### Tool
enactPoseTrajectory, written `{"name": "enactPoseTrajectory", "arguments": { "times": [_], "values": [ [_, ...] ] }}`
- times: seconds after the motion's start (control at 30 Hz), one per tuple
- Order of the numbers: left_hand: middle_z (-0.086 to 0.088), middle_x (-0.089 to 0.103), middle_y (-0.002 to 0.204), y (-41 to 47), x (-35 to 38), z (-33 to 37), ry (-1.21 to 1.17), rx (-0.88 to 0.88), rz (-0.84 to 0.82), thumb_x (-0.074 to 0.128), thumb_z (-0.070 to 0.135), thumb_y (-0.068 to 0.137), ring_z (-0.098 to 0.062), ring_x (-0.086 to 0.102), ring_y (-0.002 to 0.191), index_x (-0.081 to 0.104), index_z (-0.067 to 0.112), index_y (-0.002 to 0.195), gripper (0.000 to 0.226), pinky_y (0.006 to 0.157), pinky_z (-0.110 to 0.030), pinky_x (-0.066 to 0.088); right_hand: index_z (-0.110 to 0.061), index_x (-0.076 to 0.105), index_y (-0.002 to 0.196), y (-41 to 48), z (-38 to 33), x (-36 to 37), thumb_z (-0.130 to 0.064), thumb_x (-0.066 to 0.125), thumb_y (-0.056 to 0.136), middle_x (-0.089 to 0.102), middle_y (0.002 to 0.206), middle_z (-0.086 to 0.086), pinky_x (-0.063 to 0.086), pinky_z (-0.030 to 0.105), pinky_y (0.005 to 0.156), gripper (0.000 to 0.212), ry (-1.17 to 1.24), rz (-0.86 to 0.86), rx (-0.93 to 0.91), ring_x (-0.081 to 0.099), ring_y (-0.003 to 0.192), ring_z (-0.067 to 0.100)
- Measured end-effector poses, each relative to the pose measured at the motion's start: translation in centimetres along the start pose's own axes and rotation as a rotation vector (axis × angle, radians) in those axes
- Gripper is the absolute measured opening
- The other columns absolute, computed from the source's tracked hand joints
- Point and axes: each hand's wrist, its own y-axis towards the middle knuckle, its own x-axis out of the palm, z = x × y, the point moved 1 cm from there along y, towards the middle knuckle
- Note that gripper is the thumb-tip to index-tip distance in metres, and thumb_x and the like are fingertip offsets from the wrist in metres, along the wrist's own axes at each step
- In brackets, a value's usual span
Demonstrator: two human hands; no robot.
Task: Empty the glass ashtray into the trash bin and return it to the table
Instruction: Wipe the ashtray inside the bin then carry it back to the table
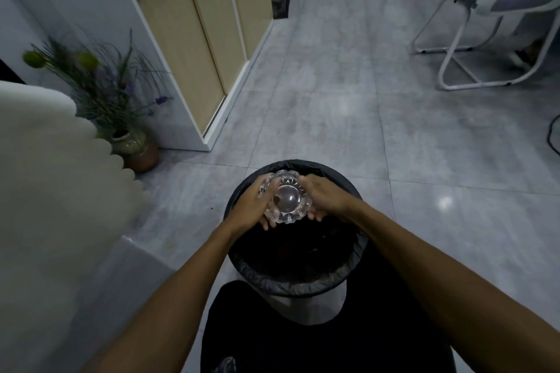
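A clear cut-glass ashtray [286, 198] is held over the mouth of a round trash bin [327, 285] lined with a black bag. The ashtray is turned so its round base faces me, its opening pointing down and away. My left hand [251, 206] grips its left rim and my right hand [325, 197] grips its right rim. The inside of the bin is dark and its contents cannot be made out.
A cream cloth with a scalloped edge [54, 160] covers a surface at the left. A potted plant [121, 118] stands on the floor beside a tall cabinet [194, 39]. A white-framed chair [497, 18] stands at the far right on grey floor tiles [333, 100].
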Motion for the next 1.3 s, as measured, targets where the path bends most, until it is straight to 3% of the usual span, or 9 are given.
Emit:
{"name": "enactPoseTrajectory", "arguments": {
  "times": [0.1,0.23,0.37,0.47,0.6,0.77,0.97,1.13,1.3],
  "values": [
    [-0.007,0.082,0.088,-0.8,0.1,0.9,-0.079,-0.04,0.051,0.07,0.059,0.098,-0.02,0.072,0.055,0.045,0.038,0.148,0.06,0.044,-0.029,0.056,-0.019,0.046,0.142,-0.3,-0.5,0.3,-0.045,0.052,0.108,0.073,0.08,0.0,0.052,0.023,0.044,0.043,-0.12,0.089,-0.127,0.066,0.05,0.007],
    [-0.008,0.073,0.129,-2.7,-0.7,1.8,-0.118,-0.069,-0.045,0.1,0.028,0.075,-0.025,0.076,0.086,0.031,0.037,0.156,0.107,0.051,-0.028,0.057,-0.036,0.025,0.158,-0.9,-1.2,-0.2,-0.052,0.091,0.074,0.065,0.125,-0.012,0.057,0.021,0.06,0.109,-0.047,-0.077,-0.19,0.073,0.095,0.007],
    [-0.003,0.057,0.151,-2.6,-1.3,2.0,-0.06,-0.025,-0.08,0.102,0.003,0.063,-0.026,0.068,0.13,0.028,0.034,0.16,0.126,0.063,-0.035,0.063,-0.026,0.017,0.163,-1.0,-0.9,-0.8,-0.04,0.104,0.056,0.058,0.141,-0.01,0.062,0.029,0.084,0.139,-0.063,-0.134,-0.201,0.062,0.123,0.009],
    [0.0,0.061,0.145,-1.8,-0.9,2.3,-0.052,0.012,-0.07,0.1,-0.006,0.065,-0.015,0.072,0.122,0.039,0.043,0.15,0.115,0.062,-0.037,0.064,-0.032,0.029,0.151,-0.7,-0.7,-1.5,-0.041,0.105,0.052,0.059,0.137,-0.018,0.051,0.025,0.104,0.125,-0.122,-0.092,-0.22,0.06,0.124,-0.001],
    [0.005,0.064,0.14,-1.1,0.1,3.0,-0.086,0.025,-0.032,0.098,-0.011,0.066,-0.01,0.073,0.118,0.041,0.041,0.146,0.111,0.061,-0.03,0.064,-0.055,0.032,0.135,-0.8,-1.7,-3.0,-0.055,0.102,0.052,0.057,0.125,-0.035,0.044,0.001,0.087,0.109,-0.179,-0.051,-0.219,0.055,0.113,-0.022],
    [0.025,0.068,0.133,-1.7,-0.6,7.9,-0.071,0.026,-0.089,0.105,0.015,0.057,-0.007,0.068,0.128,0.047,0.059,0.136,0.107,0.088,-0.028,0.064,-0.06,0.032,0.135,-3.1,-5.5,-5.1,-0.074,0.096,0.047,0.054,0.125,-0.039,0.045,0.011,0.097,0.11,-0.171,-0.038,-0.157,0.056,0.117,-0.013],
    [0.027,0.064,0.138,-4.1,-3.9,17.1,-0.07,-0.038,-0.106,0.107,0.024,0.057,-0.006,0.067,0.13,0.041,0.067,0.137,0.113,0.092,-0.044,0.067,-0.074,0.025,0.129,-6.8,-14.6,-8.7,-0.073,0.096,0.048,0.057,0.12,-0.045,0.043,0.008,0.087,0.108,-0.167,-0.058,-0.113,0.054,0.111,-0.025],
    [0.017,0.062,0.144,-8.3,-8.2,26.9,-0.05,-0.066,-0.064,0.108,0.018,0.058,-0.01,0.065,0.133,0.037,0.039,0.154,0.121,0.093,-0.049,0.067,-0.058,0.03,0.141,-11.1,-25.0,-11.2,-0.069,0.098,0.05,0.061,0.128,-0.025,0.045,0.014,0.09,0.114,-0.189,-0.105,-0.13,0.058,0.11,-0.014],
    [0.001,0.064,0.143,-13.0,-12.4,37.8,-0.007,-0.071,0.03,0.106,0.006,0.063,-0.02,0.068,0.132,0.041,0.022,0.155,0.114,0.089,-0.041,0.068,-0.059,0.026,0.139,-16.0,-37.2,-14.1,-0.068,0.098,0.051,0.056,0.124,-0.032,0.045,0.013,0.089,0.114,-0.239,-0.177,-0.194,0.058,0.107,-0.011]
  ]
}}
